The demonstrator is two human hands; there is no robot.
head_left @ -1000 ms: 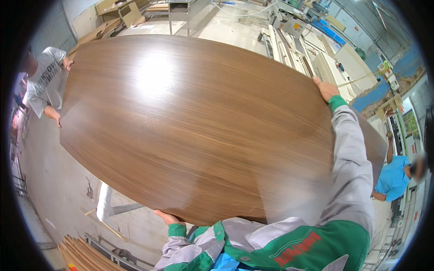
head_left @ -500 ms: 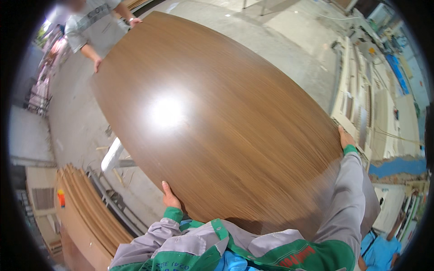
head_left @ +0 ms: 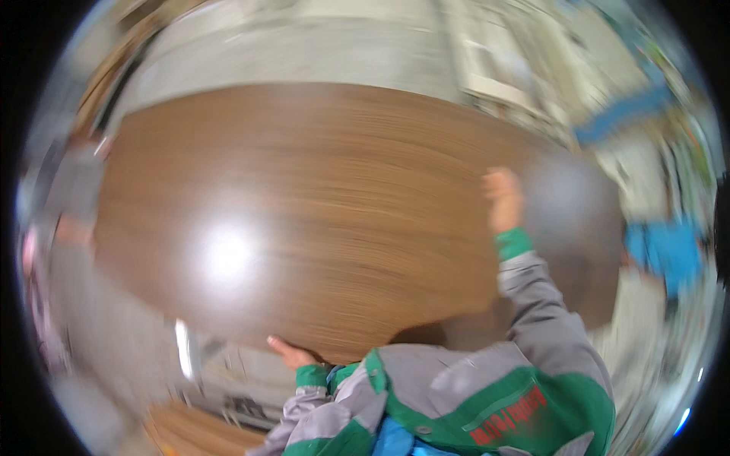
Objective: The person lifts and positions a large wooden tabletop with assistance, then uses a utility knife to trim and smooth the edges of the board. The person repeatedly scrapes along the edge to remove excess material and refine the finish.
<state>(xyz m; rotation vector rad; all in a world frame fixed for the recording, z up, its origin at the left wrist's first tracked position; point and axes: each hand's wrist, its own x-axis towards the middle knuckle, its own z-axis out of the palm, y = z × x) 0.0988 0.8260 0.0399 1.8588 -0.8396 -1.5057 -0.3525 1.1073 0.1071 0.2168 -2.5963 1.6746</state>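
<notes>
A large brown wood-grain panel (head_left: 342, 205) lies flat in front of me, stretching from left to right. My left hand (head_left: 293, 355) is closed on its near edge, with the thumb on top and the fingers hidden beneath. Over the right part of the panel is my right hand (head_left: 504, 201), blurred by motion. Its fingers are loosely bent and look apart from the thumb, with nothing visible in them. Whether it touches the surface, I cannot tell. At the panel's left end, a person in grey (head_left: 76, 182) has both hands at the edge.
Someone in blue (head_left: 669, 254) stands at the panel's right end. Pale boards (head_left: 502, 83) lie at the far right. A stack of brown panels (head_left: 198, 433) is at the lower left, near a white object (head_left: 185, 349) on the concrete floor (head_left: 296, 49).
The panel has turned in my view from slanting to nearly level. My right hand has left its far edge and come in over the surface. My left hand stays on the near edge.
</notes>
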